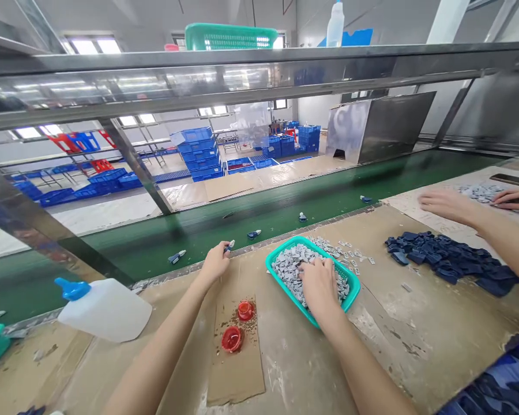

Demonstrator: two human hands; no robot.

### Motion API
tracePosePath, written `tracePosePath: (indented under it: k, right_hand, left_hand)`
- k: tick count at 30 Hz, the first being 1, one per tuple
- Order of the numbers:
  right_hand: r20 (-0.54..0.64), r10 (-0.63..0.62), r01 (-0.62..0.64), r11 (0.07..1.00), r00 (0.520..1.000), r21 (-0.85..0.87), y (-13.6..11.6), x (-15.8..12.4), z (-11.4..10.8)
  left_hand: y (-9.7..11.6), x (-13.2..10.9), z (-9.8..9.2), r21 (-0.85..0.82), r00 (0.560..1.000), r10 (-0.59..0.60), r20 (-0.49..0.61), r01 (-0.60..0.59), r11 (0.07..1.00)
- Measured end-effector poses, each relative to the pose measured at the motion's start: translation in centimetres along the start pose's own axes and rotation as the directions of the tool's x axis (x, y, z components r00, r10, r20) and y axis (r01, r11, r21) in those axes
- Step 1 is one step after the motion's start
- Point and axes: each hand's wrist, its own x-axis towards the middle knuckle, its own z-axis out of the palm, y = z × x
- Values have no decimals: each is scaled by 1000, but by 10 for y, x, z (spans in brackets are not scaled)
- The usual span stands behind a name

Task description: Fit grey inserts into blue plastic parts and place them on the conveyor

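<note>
My left hand [216, 260] is at the near edge of the green conveyor belt, its fingers pinched on a small navy-and-white plastic part [229, 246]. My right hand [320, 283] reaches into a green basket [353, 293], fingers bent down among many small grey plastic pieces [290, 264]. Its fingertips are hidden in the heap, so what they grip cannot be made out. Between my forearms, two red caps [245, 310] holding wet-looking liquid sit on a cardboard strip [236, 383]. More navy-and-white parts [254, 234] lie spaced along the belt [199, 230].
A white bottle with a blue cap [106, 310] lies at left. Loose grey pieces [350, 253] and a navy pile [445, 256] lie right of the basket. A co-worker's hands [445, 204] are at far right. A metal shelf [259, 69] crosses overhead.
</note>
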Motion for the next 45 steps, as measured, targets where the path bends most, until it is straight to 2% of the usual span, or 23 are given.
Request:
tracePosePath:
  k: [2, 4, 7, 9, 11, 13, 16, 18, 20, 25, 27, 29, 30, 31, 34, 37, 39, 42, 45]
  right_hand:
    - [-5, -4, 4, 1000, 1000, 17, 0, 1, 0]
    - [-24, -16, 16, 999, 1000, 38, 2, 2, 0]
    - [-99, -55, 71, 984, 994, 166, 3, 3, -1]
    - [-144, -96, 139, 934, 985, 329, -1, 2, -2]
    - [-150, -148, 205, 833, 978, 514, -9, -4, -3]
    - [-113, -204, 224, 687, 972, 691, -19, -13, -2]
    - [20, -282, 125, 488, 959, 864, -34, -31, 5]
    - [120, -310, 22, 419, 943, 907, -41, -41, 11]
    - [200, -305, -65, 399, 931, 914, -45, -48, 18]
    - [254, -289, -126, 397, 923, 909, -50, -50, 32]
    - [262, -281, -137, 396, 923, 908, -51, -50, 38]
    - [270, -268, -147, 402, 925, 904, -54, -49, 43]
    - [276, -262, -154, 405, 925, 901, -55, -49, 46]
    - [285, -257, -162, 411, 924, 897, -56, -50, 48]
    - [316, -233, -187, 449, 920, 874, -58, -50, 53]
    - [334, -220, -205, 461, 916, 864, -58, -50, 55]
    - [354, -219, -234, 434, 909, 870, -58, -50, 52]
    - [399, -246, -299, 360, 883, 884, -59, -52, 44]
    - [422, -310, -347, 269, 852, 898, -62, -57, 32]
  left_hand:
    - [-1, 24, 10, 65, 1000, 6, -17, -5, 998]
    - [1, 37, 19, 101, 997, 21, -68, -14, 995]
    - [10, 42, 34, 109, 987, 62, -146, -46, 993]
    - [17, 43, 44, 85, 984, 101, -145, -89, 992]
    - [26, 45, 51, 33, 986, 127, -107, -124, 992]
    - [34, 49, 53, -47, 991, 118, -69, -121, 992]
    - [43, 46, 46, -211, 998, 56, -36, -63, 976]
    - [46, 29, 35, -346, 1000, 6, -22, -13, 938]
    - [44, -2, 19, -491, 999, -41, -4, 34, 871]
    - [29, -113, -30, -742, 982, -186, 34, 149, 653]
    - [22, -149, -44, -851, 944, -318, 89, 238, 469]
    - [18, -174, -52, -921, 893, -425, 146, 280, 271]
    - [16, -183, -53, -937, 874, -457, 162, 281, 207]
    - [16, -189, -54, -944, 865, -475, 163, 277, 180]
    - [19, -201, -50, -951, 856, -490, 165, 270, 151]
    - [25, -207, -42, -954, 891, -425, 160, 250, 167]
    - [28, -210, -37, -949, 916, -383, 121, 220, 226]
    - [31, -213, -30, -918, 922, -385, 45, 190, 349]
    - [34, -214, -27, -899, 929, -370, 17, 176, 400]
